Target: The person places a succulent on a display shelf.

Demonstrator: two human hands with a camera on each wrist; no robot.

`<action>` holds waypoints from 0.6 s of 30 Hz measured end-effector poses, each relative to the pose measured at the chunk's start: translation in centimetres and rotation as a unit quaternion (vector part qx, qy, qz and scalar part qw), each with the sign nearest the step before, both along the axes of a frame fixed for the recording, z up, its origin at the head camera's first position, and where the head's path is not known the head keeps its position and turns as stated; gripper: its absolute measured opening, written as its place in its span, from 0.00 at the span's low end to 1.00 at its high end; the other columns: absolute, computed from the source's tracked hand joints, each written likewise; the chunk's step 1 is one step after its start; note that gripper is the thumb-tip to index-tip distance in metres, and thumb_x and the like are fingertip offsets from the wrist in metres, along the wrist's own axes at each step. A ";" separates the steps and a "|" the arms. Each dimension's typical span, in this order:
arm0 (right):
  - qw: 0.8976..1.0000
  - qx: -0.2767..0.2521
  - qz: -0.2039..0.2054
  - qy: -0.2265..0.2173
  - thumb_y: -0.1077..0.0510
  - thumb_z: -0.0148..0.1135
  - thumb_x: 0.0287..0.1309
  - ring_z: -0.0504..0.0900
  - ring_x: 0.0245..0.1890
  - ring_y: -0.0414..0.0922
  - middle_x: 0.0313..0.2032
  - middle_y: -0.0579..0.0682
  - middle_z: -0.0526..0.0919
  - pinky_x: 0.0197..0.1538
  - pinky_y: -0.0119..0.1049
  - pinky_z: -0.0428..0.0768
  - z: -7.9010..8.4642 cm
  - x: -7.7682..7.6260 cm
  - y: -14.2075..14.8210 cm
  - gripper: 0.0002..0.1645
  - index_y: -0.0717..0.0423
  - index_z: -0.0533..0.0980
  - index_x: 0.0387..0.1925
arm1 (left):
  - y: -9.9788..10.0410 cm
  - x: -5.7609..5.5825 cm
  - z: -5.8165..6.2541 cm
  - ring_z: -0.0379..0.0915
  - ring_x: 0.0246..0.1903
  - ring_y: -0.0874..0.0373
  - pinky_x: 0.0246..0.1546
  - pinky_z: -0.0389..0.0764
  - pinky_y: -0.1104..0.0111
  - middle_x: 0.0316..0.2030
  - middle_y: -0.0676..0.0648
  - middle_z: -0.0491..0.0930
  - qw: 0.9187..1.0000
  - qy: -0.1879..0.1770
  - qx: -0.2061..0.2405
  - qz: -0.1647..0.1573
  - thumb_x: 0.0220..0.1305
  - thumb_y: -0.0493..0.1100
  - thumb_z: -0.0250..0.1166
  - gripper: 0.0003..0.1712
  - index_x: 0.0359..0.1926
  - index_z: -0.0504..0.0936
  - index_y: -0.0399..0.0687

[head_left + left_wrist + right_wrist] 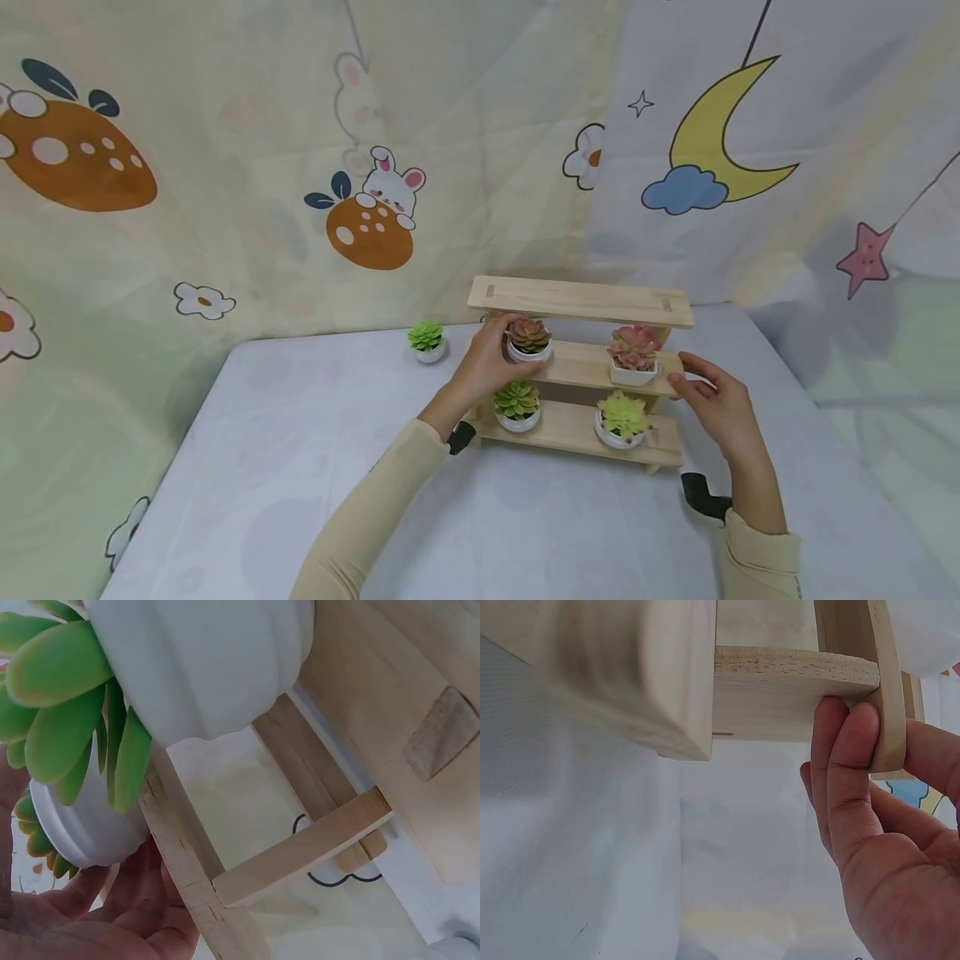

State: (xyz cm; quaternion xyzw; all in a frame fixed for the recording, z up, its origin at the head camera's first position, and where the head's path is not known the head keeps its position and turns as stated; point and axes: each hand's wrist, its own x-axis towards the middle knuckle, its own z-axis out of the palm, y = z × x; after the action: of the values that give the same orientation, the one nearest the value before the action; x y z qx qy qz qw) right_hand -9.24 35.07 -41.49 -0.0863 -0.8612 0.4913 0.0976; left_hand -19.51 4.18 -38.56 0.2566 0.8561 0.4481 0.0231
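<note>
A three-tier wooden plant shelf [577, 363] stands toward the back of the table. At the left of its middle tier, my left hand [483, 363] holds a white pot with a reddish-brown succulent [528, 335], thumb in front and fingers around the side. In the left wrist view, those fingers [127, 900] curve around the held white pot [86, 814]. My right hand [722, 406] grips the right end of the middle tier. The right wrist view shows its fingers [855, 772] pinching the wooden end. Beside it on that tier is a pink succulent [634, 348].
On the bottom tier are a green succulent [517, 402] at left and a yellow-green one [622, 417] at right. Another small bright-green succulent [427, 338] sits on the white-covered table [315, 433], left of the shelf. A printed curtain [480, 150] hangs behind.
</note>
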 end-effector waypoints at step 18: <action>1.000 0.009 -0.008 0.006 0.50 0.56 0.69 0.71 0.33 0.16 0.59 0.69 0.71 0.36 0.13 0.71 -0.2 0.0 0.1 0.34 0.68 0.64 0.67 | -1.5 0.1 0.0 0.71 0.56 0.50 0.58 0.74 0.58 0.57 0.43 0.72 0.998 -0.049 0.040 0.024 0.54 0.52 0.75 0.44 0.67 0.64 0.45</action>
State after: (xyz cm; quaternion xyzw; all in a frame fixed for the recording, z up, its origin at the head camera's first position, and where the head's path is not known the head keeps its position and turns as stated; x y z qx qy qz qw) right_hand -9.21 35.14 -41.74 -0.0894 -0.8642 0.4834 0.1075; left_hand -19.42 2.64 -38.57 0.2143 0.8411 0.4947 0.0440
